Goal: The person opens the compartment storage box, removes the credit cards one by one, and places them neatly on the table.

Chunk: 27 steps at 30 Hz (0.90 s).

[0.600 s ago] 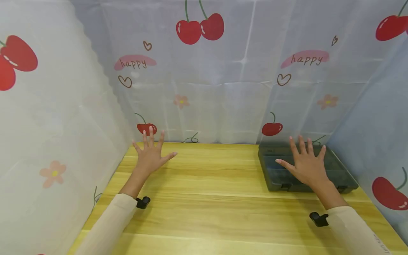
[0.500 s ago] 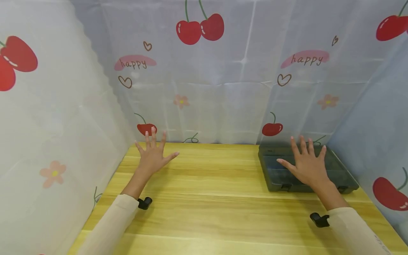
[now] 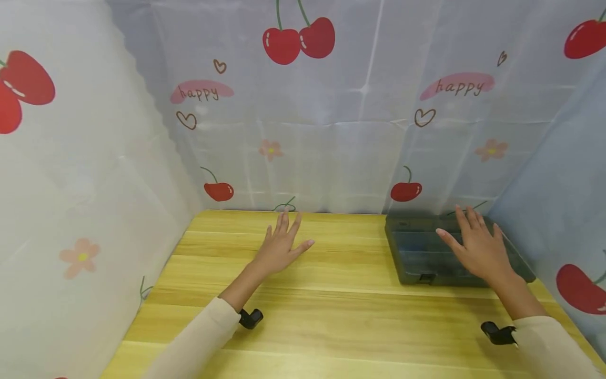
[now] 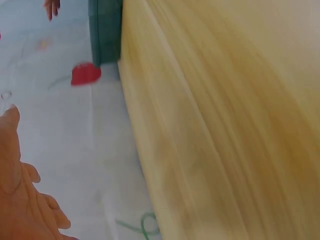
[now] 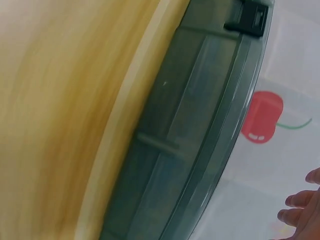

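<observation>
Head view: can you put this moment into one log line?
left hand: open, empty, above table | right hand: open, empty, near gray case, not touching it | gray case: on table, right rear

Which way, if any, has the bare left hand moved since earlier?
Yes, rightward: in the head view the left hand overlapped the lower-left red printed cherry on the white back sheet; now lies right of it.

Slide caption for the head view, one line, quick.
The left hand above a wood-grain table, the right hand near a dark translucent case, cherry-print backdrop behind.
</observation>
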{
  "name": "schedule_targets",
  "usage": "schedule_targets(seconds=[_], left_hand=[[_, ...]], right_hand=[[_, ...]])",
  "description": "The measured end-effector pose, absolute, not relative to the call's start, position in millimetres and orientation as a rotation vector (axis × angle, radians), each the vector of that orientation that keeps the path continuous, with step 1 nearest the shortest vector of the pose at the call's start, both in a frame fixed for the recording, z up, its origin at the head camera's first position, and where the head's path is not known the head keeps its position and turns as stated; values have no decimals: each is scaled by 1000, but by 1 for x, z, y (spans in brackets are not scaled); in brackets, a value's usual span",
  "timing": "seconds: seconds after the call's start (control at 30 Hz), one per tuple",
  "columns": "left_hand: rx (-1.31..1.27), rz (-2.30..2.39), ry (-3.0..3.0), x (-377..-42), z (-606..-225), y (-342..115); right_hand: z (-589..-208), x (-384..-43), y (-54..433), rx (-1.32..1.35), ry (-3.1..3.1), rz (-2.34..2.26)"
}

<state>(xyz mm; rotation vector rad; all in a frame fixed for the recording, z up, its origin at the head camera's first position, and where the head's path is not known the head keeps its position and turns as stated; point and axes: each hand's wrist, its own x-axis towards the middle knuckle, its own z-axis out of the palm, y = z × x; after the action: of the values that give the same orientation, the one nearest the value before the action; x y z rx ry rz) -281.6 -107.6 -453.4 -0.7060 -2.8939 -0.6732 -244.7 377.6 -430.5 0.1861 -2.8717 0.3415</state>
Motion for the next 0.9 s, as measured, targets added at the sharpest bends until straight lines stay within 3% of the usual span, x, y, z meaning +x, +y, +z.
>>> schedule_targets(seconds=[0.4,0.9], left_hand=[[-923,-1221,-2941,-257,-454,-29],[-1113,-1648,-2901,-243,-475,29]], right_hand=[[-437,-230,421,139,-2894,398],[-458,-222,467,33,-2911,584]])
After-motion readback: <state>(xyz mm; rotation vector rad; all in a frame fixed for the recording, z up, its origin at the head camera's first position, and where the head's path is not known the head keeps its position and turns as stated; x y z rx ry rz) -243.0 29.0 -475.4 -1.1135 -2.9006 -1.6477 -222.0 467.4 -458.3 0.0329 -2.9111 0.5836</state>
